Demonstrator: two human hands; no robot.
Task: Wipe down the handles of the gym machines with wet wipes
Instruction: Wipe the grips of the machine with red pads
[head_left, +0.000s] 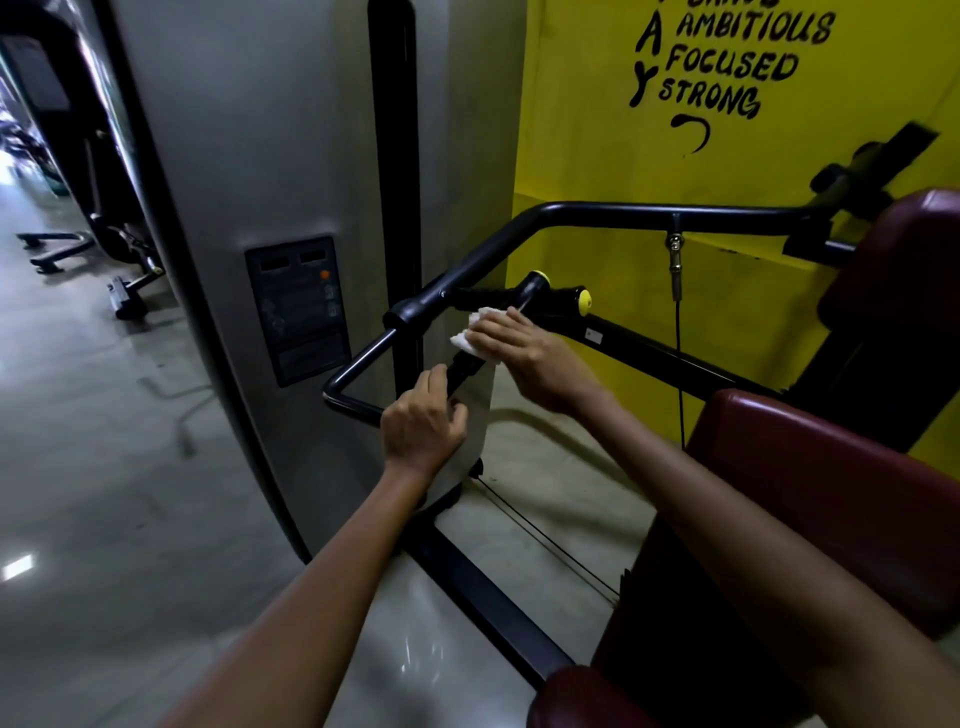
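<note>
- my left hand (423, 418) is curled round the lower end of the black handle (462, 370), steadying it; the fingers wrap the bar just below the grip section.
- my right hand (524, 353) presses the white wet wipe (475, 332) against the same handle higher up, fingers fairly straight over the cloth and the thumb side hidden, so i judge it a flat press rather than a pinch.
- the wipe sits between my palm and the grip, bunched, with only its left edge showing. if i slide with so little pressure it could ride up and fall to the floor (104, 467).
- i count 2 more grips with yellow end caps (584, 301) just beyond my right hand. they stick out toward it, so a fast stroke upward could knock my knuckles on them.
- my left hand covers part of the bar. unless i shift it, that stretch stays unwiped; i would call this handle only part done.
- the handle belongs to a movable arm (597, 210) tied to a cable (678, 338). if i lean my weight on it, i judge it may swing and pull the wipe off line.
- the maroon seat pad (831, 467) crowds my right forearm, which limits my reach to the far grips.
- a bunched wipe touches less of the bar, so the underside may be missed.
</note>
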